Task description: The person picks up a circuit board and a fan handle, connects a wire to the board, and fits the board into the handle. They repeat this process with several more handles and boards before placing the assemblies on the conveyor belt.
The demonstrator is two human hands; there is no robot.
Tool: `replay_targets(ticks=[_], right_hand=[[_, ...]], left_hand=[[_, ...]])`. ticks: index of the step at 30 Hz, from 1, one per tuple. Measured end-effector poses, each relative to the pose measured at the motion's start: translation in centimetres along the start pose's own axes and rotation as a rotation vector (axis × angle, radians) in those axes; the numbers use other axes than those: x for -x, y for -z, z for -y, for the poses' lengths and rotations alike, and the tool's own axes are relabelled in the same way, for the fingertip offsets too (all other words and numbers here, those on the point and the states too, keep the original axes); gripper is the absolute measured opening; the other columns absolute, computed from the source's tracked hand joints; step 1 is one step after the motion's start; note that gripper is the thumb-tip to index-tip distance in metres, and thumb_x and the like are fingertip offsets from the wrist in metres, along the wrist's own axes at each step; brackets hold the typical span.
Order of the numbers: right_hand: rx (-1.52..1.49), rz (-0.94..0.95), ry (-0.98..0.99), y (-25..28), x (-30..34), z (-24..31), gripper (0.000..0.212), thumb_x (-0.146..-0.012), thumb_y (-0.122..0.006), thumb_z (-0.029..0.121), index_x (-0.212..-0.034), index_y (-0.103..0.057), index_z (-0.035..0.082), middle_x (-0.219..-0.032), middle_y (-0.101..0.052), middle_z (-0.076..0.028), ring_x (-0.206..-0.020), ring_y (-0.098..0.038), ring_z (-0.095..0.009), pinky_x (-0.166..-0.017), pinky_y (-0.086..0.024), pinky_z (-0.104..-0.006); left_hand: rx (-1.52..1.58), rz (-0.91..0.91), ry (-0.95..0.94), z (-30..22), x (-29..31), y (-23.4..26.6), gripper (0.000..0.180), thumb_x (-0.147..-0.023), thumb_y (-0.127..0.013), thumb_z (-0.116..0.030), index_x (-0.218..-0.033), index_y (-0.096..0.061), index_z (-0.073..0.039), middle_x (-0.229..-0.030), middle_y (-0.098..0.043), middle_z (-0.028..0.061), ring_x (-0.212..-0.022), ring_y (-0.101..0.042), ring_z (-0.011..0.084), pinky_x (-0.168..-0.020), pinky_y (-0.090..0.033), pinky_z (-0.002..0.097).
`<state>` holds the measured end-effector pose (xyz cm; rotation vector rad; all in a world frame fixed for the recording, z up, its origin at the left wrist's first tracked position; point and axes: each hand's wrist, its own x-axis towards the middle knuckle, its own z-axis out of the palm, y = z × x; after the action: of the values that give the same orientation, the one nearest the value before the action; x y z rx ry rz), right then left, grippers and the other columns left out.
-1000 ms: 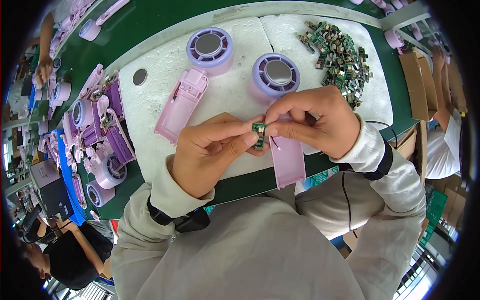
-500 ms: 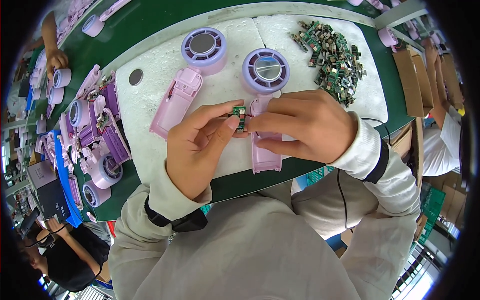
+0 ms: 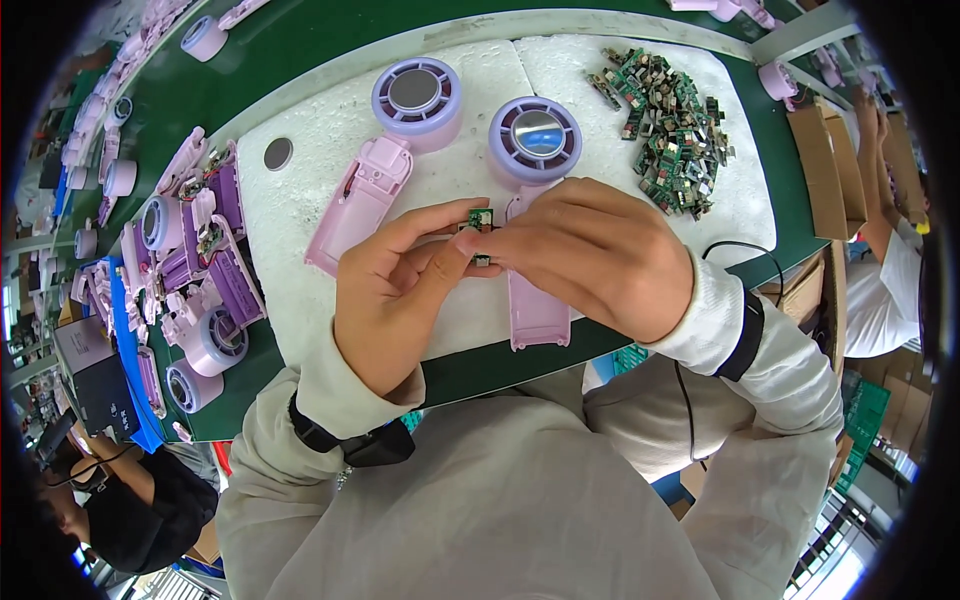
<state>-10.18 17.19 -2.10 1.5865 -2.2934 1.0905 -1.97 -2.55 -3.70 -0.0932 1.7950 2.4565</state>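
A small green circuit board (image 3: 481, 217) is pinched upright between the thumb and fingers of my left hand (image 3: 390, 295). My right hand (image 3: 610, 260) is closed, its fingertips pressed together against the board's right side; what they hold is hidden. Below my right hand lies a pink fan handle shell (image 3: 540, 312), partly covered by it. A round lilac fan head (image 3: 536, 135) with a shiny round centre sits at the shell's far end. To the left, a second open pink handle shell (image 3: 355, 215) meets another lilac fan head (image 3: 418, 95) with a grey centre.
A heap of green circuit boards (image 3: 675, 135) lies on the white foam sheet (image 3: 300, 110) at far right. A loose grey disc (image 3: 278, 153) rests at its left. Pink and purple fan parts (image 3: 200, 250) pile up farther left. A cardboard box (image 3: 825, 170) stands right.
My right hand has moved slightly left, its fingertips now at the board and covering part of it. The left hand keeps its pinch. At far left, a co-worker's hand has left the fan parts.
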Motion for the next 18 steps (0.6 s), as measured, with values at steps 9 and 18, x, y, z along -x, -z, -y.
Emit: replay_targets(ticks=[9,18], right_hand=[[-0.182,-0.048,-0.278,0.7,-0.4,0.8,0.025,-0.076,-0.071,-0.009,-0.097,-0.073,0.004,-0.09,-0.07,-0.008,-0.079,-0.066,-0.022,-0.069,-0.054,-0.0326],[-0.296,-0.064,-0.528,0.4,-0.6,1.5,0.026,-0.077,-0.072,-0.006,-0.099,-0.06,0.002,-0.09,-0.071,-0.005,-0.069,-0.057,-0.012,-0.062,-0.047,-0.0258]], left_hand=[[-0.009,0.008,0.008,0.1,0.0,0.0,0.03,-0.101,-0.056,-0.006,-0.127,-0.057,0.007,-0.121,-0.064,0.0161,-0.106,-0.067,0.0226,-0.092,-0.058,0.0366],[-0.127,-0.016,-0.089,0.7,0.4,-0.4,0.028,-0.099,-0.057,-0.001,-0.126,-0.06,0.005,-0.112,-0.065,0.0133,-0.101,-0.069,0.0218,-0.091,-0.057,0.0339]])
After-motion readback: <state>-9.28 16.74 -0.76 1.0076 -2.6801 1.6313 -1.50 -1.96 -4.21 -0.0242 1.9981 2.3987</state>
